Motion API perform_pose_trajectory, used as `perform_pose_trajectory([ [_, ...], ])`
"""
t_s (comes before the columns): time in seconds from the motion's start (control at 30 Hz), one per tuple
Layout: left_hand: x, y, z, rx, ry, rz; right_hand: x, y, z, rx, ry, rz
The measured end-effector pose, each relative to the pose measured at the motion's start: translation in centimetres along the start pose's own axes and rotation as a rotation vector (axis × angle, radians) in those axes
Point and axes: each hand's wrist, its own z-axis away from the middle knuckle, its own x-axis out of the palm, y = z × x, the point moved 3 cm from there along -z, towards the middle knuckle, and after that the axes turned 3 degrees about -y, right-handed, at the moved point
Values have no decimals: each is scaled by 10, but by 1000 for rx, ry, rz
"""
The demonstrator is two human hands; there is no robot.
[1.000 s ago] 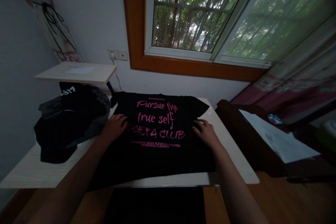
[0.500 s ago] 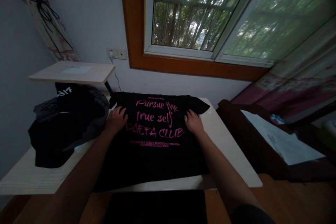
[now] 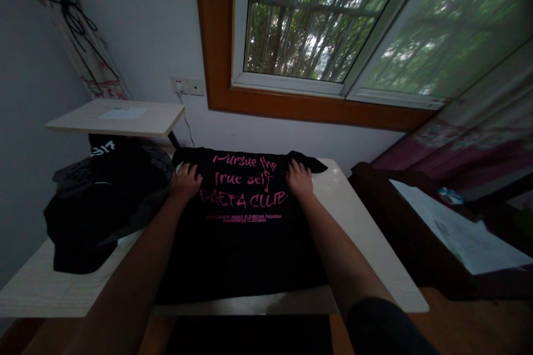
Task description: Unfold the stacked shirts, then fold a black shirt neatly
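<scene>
A black T-shirt (image 3: 245, 255) with pink lettering lies spread on the pale table, its far edge near the wall. My left hand (image 3: 185, 182) rests on the shirt's upper left part, palm down with fingers apart. On the upper right part, close to a sleeve (image 3: 310, 162), my right hand (image 3: 300, 178) presses down with its fingers stretched out. Neither hand shows cloth gripped between the fingers. Beside my left forearm sits a heap of black and grey clothes (image 3: 104, 188), partly beneath a small raised shelf.
The raised shelf (image 3: 162, 119) with a paper (image 3: 122, 113) on it stands at the table's back left. Bare tabletop (image 3: 375, 255) shows at right. Beyond it is a dark brown piece of furniture (image 3: 370, 194) bearing a white sheet (image 3: 449, 227). A wall and window lie behind.
Both hands have moved slightly away from me, and the shirt's lettering has shifted the same way. The topmost small line of print is now out of sight at the far edge.
</scene>
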Motion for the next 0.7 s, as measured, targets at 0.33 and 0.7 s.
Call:
perform_pose_trajectory([
  [0.33, 5, -4, 2, 8, -15, -5, -5, 17, 22, 252, 131, -27],
  [0.7, -2, -4, 36, 123, 9, -13, 2, 52, 55, 289, 129, -126],
])
